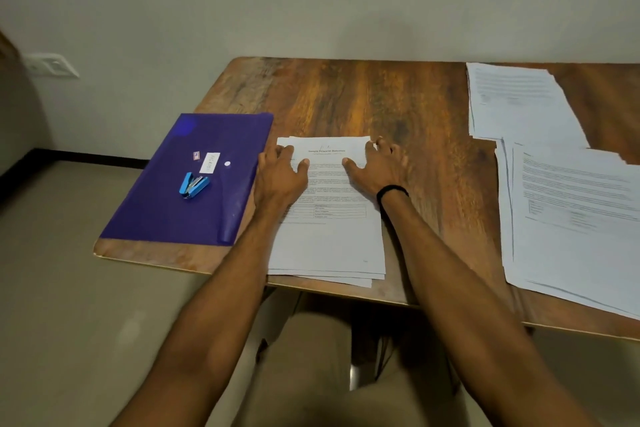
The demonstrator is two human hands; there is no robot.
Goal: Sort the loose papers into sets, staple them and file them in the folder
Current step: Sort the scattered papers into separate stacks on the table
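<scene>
– Left hand (282, 173) and right hand (375, 166), where?
– Both on the paper stack (325, 239), fingers bent at its top corners; gripping or only pressing, I cannot tell. Stack lies on the counter (398, 104), beside the folder (156, 211).

Paper stack (575, 218) partly off-frame

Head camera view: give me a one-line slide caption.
Left hand and right hand hold the top corners of a paper set, beside a purple folder bearing a blue stapler.
</scene>
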